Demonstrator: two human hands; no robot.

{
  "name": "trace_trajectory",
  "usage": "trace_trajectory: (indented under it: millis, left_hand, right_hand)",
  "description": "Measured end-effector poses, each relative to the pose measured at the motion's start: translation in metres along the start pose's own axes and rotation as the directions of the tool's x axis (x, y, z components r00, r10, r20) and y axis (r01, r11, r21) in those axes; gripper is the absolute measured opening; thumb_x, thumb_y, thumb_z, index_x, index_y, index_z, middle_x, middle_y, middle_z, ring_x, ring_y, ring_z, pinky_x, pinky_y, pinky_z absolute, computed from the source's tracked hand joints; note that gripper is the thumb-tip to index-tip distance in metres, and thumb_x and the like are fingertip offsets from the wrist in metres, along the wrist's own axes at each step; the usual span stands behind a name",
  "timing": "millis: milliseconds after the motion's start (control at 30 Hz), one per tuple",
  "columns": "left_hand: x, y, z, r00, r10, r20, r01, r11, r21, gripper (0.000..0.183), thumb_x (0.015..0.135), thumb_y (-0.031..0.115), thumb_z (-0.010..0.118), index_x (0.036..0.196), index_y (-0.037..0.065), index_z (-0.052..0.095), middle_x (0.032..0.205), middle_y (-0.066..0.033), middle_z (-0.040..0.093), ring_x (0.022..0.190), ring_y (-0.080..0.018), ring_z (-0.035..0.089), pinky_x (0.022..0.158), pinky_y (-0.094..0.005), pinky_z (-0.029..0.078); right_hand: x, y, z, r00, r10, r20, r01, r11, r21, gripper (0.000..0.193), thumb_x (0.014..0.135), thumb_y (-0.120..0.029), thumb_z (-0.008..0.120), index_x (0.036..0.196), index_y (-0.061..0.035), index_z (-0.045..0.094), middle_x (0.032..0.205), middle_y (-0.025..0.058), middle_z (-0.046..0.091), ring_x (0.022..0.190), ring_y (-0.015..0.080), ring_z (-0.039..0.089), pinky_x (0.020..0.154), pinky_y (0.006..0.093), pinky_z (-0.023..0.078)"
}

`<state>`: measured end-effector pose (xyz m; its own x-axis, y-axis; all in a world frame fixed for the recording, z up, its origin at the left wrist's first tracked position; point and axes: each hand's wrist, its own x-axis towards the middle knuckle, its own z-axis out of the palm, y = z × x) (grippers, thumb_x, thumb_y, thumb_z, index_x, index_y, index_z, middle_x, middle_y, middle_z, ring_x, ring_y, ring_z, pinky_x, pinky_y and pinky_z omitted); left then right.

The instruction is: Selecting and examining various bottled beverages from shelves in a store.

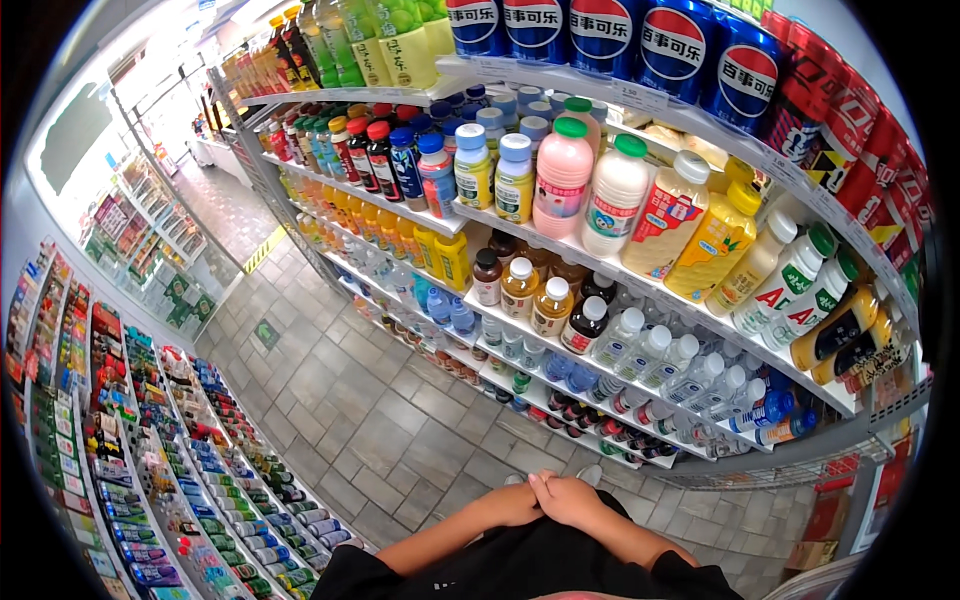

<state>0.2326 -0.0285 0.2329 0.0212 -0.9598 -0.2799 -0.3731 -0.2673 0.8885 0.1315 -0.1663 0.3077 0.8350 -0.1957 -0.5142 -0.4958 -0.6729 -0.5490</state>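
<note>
In front of my body, low in the view, my left hand (pixel 512 504) and my right hand (pixel 568 497) are clasped together. The fingers of both are closed against each other, partly hidden, and no item shows in them. Both forearms come out of black short sleeves. Beyond the hands stands a tall shelf unit, the nearest goods being clear bottles with white caps (pixel 655 340) on a lower shelf. Higher up are a pink bottle with a green cap (pixel 565 170), a white bottle with a green cap (pixel 610 200) and a yellow carton-shaped bottle (pixel 715 240).
Blue cans (pixel 675 45) and red cans (pixel 850 120) line the top shelf at the right. Another shelf (pixel 160 430) full of cans and packets runs along the left. Between them lies a grey tiled floor (pixel 380 420). Cardboard boxes (pixel 810 550) sit at the lower right.
</note>
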Motion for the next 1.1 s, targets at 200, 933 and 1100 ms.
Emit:
trace_trajectory:
  millis: [200, 933, 1100]
  left_hand:
    - [0.006, 0.004, -0.003, 0.994, -0.060, 0.095, 0.059, 0.998, 0.014, 0.043, 0.097, 0.026, 0.060, 0.132, -0.001, 0.058, 0.128, -0.0252, 0.065, 0.118, -0.0421, 0.063, 0.099, -0.0457, 0.051]
    - [0.054, 0.237, -0.163, 0.918, 0.314, -0.243, -0.239, 0.925, 0.294, 0.042, 0.096, 0.013, 0.072, 0.136, 0.008, 0.062, 0.101, -0.0072, 0.068, 0.091, -0.0190, 0.067, 0.080, -0.0336, 0.054]
    - [0.060, 0.314, -0.199, 0.671, 0.651, -0.355, -0.297, 0.675, 0.675, 0.033, 0.096, 0.012, 0.071, 0.128, 0.008, 0.067, 0.107, -0.0100, 0.068, 0.095, -0.0225, 0.068, 0.084, -0.0335, 0.055]
  right_hand:
    - [-0.014, -0.012, -0.018, 0.995, 0.068, -0.079, -0.063, 0.996, 0.065, 0.071, 0.109, -0.055, 0.034, 0.089, 0.0012, 0.072, 0.086, 0.0265, 0.072, 0.086, 0.0476, 0.069, 0.083, 0.0506, 0.056]
    - [-0.127, 0.066, -0.164, 0.864, -0.454, 0.218, 0.298, 0.810, 0.505, 0.098, 0.099, -0.012, 0.070, 0.169, -0.0234, 0.002, 0.168, 0.0279, -0.025, 0.129, 0.0320, 0.063, 0.081, 0.0335, 0.065]
    - [-0.146, 0.086, -0.181, 0.916, -0.309, 0.257, 0.162, 0.869, 0.468, 0.093, 0.104, -0.019, 0.066, 0.169, -0.0232, 0.000, 0.172, 0.0272, -0.011, 0.133, 0.0327, 0.060, 0.077, 0.0334, 0.066]
